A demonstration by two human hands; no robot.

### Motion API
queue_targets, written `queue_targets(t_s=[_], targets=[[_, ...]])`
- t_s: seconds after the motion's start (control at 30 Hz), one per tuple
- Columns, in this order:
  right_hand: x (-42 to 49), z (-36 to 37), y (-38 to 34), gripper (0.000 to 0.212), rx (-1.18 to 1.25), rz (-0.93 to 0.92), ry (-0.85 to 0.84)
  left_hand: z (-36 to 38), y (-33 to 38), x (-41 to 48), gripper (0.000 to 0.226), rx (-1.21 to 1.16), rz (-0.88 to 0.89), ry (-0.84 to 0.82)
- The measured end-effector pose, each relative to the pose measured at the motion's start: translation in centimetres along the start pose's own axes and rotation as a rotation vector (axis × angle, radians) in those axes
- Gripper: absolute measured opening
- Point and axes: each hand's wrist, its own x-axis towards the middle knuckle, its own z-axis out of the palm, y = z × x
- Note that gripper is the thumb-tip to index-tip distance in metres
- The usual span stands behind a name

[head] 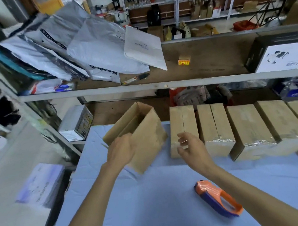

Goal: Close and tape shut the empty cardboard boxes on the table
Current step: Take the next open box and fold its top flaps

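The blue-covered table carries everything; along its far right side stands a row of closed cardboard boxes, side by side, with shiny tape on their near ends; what they hold cannot be seen. Left of the row, the open cardboard box sits tilted, its mouth facing up and away; the part of its inside that shows looks empty. The left hand grips its near upper edge, fingers curled over the cardboard. The right hand hangs free beside it, fingers loosely spread, holding nothing. The orange-and-blue tape dispenser lies untouched near the front edge. The box should probably be set down square first; then fold the short flaps, then the long ones, pin the seam with one hand, and fetch the dispenser with the other.
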Motion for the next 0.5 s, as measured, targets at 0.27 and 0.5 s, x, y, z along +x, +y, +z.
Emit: queue_targets(t_s=[0.27,0.5], targets=[[-5.1,3.2,-2.5,0.062,0.256,0.043,0.015,2.4,-5.5,-10.6,0.025,-0.029,0.179,0.084],[-12.0,3.8,-1.8,0.042,0.269,0.128,0.079,5.6,-4.8,-15.6,0.031,0.029,0.416,0.237]])
